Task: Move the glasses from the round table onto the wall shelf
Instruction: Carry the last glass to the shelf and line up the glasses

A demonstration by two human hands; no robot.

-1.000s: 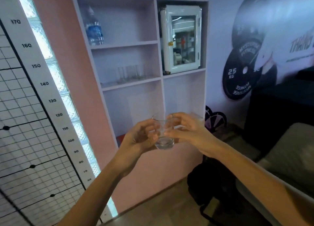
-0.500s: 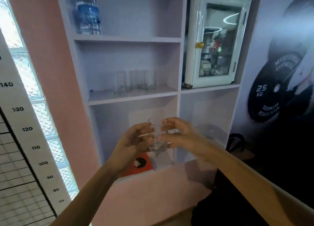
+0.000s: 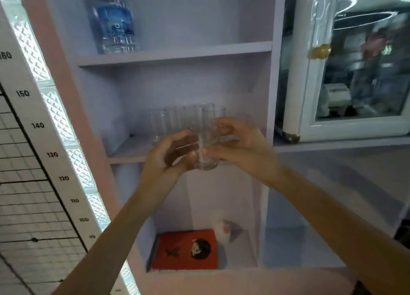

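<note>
A clear drinking glass (image 3: 207, 148) is upright between both my hands, in front of the middle shelf's front edge. My left hand (image 3: 168, 157) wraps its left side and my right hand (image 3: 237, 144) pinches its right side near the rim. Behind it, several clear glasses (image 3: 175, 119) stand in a row on the middle board of the pale wall shelf (image 3: 128, 153). The round table is out of view.
A water bottle (image 3: 115, 24) stands on the upper board. A red book (image 3: 188, 249) and a small white object (image 3: 223, 229) lie in the lower compartment. A white glass-door cabinet (image 3: 346, 68) fills the right compartment. A height chart (image 3: 33, 139) hangs at left.
The view has come closer to the shelf. Both hands have carried the glass upward from below the middle board to the level of its front edge.
</note>
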